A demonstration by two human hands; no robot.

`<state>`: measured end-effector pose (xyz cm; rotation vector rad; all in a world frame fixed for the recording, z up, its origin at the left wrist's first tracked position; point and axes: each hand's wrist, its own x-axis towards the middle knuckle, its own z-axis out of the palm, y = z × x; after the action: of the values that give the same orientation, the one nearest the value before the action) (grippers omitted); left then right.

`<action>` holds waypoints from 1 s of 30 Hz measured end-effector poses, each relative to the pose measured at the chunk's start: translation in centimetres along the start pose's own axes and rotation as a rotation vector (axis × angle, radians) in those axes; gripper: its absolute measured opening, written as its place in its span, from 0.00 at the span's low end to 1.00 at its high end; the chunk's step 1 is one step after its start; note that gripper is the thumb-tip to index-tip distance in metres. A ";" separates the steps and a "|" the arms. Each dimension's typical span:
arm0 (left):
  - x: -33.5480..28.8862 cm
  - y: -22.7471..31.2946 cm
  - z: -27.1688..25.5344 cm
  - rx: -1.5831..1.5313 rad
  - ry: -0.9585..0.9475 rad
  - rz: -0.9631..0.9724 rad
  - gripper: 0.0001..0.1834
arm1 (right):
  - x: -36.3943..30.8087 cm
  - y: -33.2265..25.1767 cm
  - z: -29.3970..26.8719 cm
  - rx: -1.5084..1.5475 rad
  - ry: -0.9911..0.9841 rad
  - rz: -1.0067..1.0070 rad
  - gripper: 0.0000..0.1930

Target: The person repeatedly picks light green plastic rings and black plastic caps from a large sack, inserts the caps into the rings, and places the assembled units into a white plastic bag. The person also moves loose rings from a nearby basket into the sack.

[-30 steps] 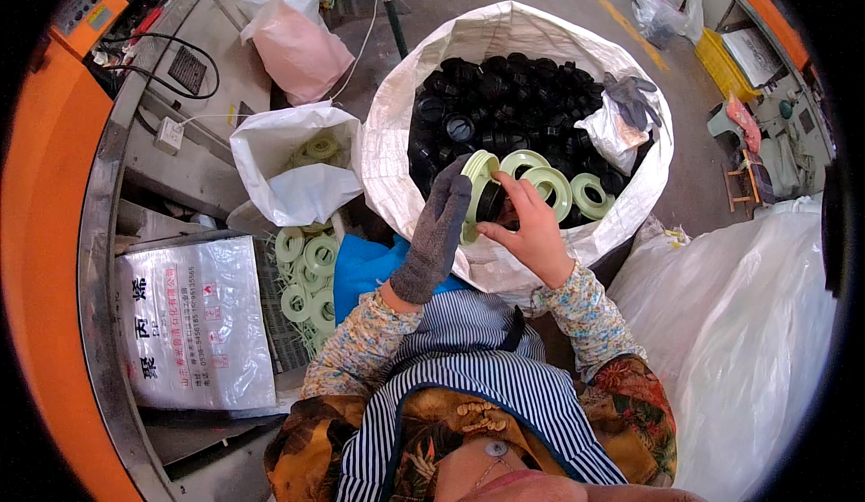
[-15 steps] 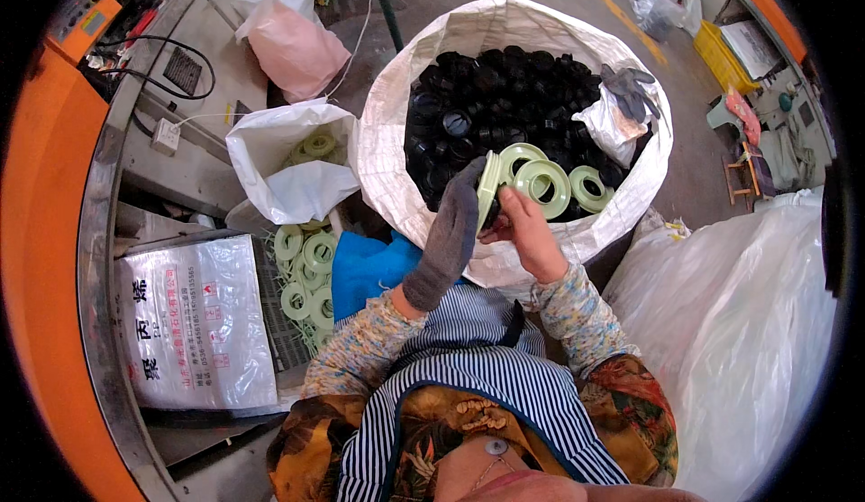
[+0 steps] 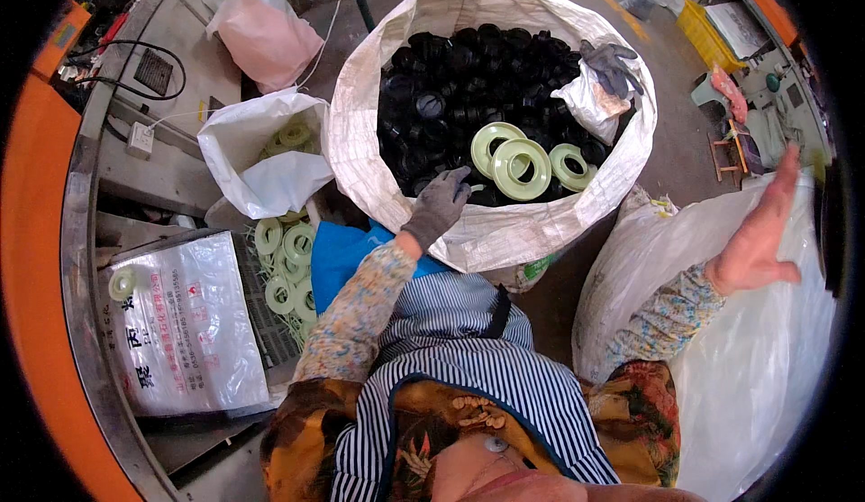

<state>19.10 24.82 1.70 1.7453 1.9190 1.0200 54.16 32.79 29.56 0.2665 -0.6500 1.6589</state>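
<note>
My left hand [image 3: 439,205], in a grey glove, reaches over the near rim of a big white woven sack [image 3: 356,155]. Its fingers are slightly apart, beside a small pale green bit at their tips. Black plastic parts [image 3: 450,78] fill the sack. On them lie three pale green plastic rings, the nearest ring [image 3: 538,177] overlapping another. Bare and open, my right hand [image 3: 761,236] stretches far to the right above a large translucent plastic bag [image 3: 721,358], palm empty. A blurred greenish patch shows beyond its fingertips; I cannot make it out.
A dark glove [image 3: 613,68] and a small white bag [image 3: 590,105] rest on the black parts. To the left stands a white bag [image 3: 261,187] with green rings inside; more rings [image 3: 286,263] lie below it. One ring [image 3: 122,283] appears over a printed white sack [image 3: 194,340].
The green ring held between my hands has left them. My right hand has swung far right and opened; my left has lowered toward the black parts. A ring now shows over the printed sack.
</note>
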 end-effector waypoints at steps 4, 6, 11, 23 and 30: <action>1.9 -3.6 4.9 0.154 -0.294 -0.369 0.22 | -1.2 9.3 -8.3 -0.497 -0.025 0.307 0.33; 2.0 -3.7 5.3 0.117 -0.405 -0.418 0.24 | -5.1 17.1 -17.3 -1.683 -0.267 0.611 0.12; -0.3 -8.4 7.1 -0.154 -0.394 -0.363 0.25 | -9.9 26.2 -21.7 -2.186 -1.057 0.341 0.07; 0.3 -0.4 -6.1 -0.911 -0.157 -0.190 0.22 | -5.5 21.1 -20.8 -1.445 0.191 0.527 0.11; -1.0 3.9 -5.6 -0.533 0.075 0.045 0.41 | -7.3 25.2 -10.7 -1.032 0.140 0.746 0.14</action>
<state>18.19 22.29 8.02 1.4587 1.4635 1.4668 33.41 30.92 10.39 -0.9236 -1.5079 1.7508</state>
